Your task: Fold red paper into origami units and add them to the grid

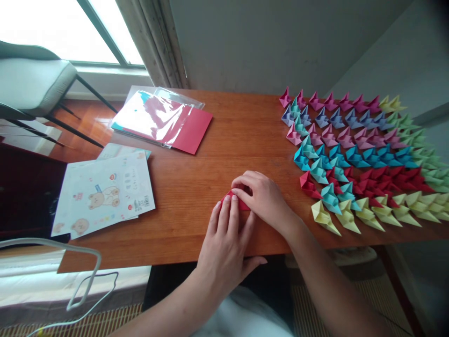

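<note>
A small folded piece of red paper lies on the wooden table near its front edge, mostly hidden beneath my hands. Flat across it, my left hand presses with outstretched fingers, the thumb held out to the side. My right hand is curled at the paper's far side, its thumb and fingertips closed on the edge. How the paper is folded underneath cannot be made out.
Rows of folded paper figures in several colours cover the table's right side. At the back left lies a clear packet of coloured paper. Bear-printed sheets are nearer. A chair and a white cable stand left.
</note>
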The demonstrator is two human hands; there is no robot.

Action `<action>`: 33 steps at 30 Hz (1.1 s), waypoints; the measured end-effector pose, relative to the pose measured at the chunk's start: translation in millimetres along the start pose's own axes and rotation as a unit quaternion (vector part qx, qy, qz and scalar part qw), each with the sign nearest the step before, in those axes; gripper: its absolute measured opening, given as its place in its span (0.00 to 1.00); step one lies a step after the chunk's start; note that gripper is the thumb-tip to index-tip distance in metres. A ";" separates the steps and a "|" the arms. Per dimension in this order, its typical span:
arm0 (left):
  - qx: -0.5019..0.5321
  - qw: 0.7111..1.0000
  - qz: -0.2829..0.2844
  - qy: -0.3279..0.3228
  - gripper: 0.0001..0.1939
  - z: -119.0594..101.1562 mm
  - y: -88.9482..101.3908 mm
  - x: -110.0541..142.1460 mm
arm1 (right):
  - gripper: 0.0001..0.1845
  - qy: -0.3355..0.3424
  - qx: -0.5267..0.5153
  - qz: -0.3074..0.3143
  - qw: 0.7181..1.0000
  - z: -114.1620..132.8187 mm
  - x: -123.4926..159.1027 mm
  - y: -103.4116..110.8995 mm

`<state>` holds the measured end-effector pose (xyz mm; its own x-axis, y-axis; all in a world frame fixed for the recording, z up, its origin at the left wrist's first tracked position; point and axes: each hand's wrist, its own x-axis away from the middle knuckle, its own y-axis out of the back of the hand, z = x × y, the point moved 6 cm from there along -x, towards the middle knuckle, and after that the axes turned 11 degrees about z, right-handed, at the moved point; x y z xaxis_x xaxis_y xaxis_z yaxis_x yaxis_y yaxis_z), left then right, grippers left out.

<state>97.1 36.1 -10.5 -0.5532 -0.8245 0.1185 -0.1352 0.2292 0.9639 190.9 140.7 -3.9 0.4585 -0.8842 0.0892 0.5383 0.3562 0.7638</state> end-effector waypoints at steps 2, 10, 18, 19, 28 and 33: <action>-0.005 1.000 0.001 -0.007 0.53 0.3 -0.1 0.8 | 0.04 0.017 -0.019 -0.017 1.000 -0.2 5.6 2.1; -0.022 0.999 0.011 -0.042 0.55 5.2 0.5 7.1 | 0.08 0.025 0.069 -0.092 0.993 -1.3 49.1 -3.6; -0.042 0.997 0.015 -0.066 0.49 16.1 8.1 11.4 | 0.12 -0.013 0.167 -0.082 0.983 1.9 57.3 -12.6; -0.044 0.996 0.014 -0.070 0.48 20.1 9.9 14.3 | 0.13 -0.016 0.166 -0.080 0.983 1.7 57.0 -12.6; -0.077 0.996 -0.018 -0.029 0.46 57.7 19.3 48.0 | 0.13 -0.022 0.132 -0.077 0.988 -1.3 56.6 -13.1; -0.040 0.998 -0.033 -0.022 0.42 60.5 19.0 46.5 | 0.11 -0.022 0.092 -0.084 0.992 -3.0 56.8 -9.7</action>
<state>19.1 33.4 -1.0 -0.5807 -0.8128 0.0459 -0.1064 0.1317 0.9856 213.9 87.9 -8.1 0.3400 -0.9401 -0.0245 0.4646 0.1452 0.8736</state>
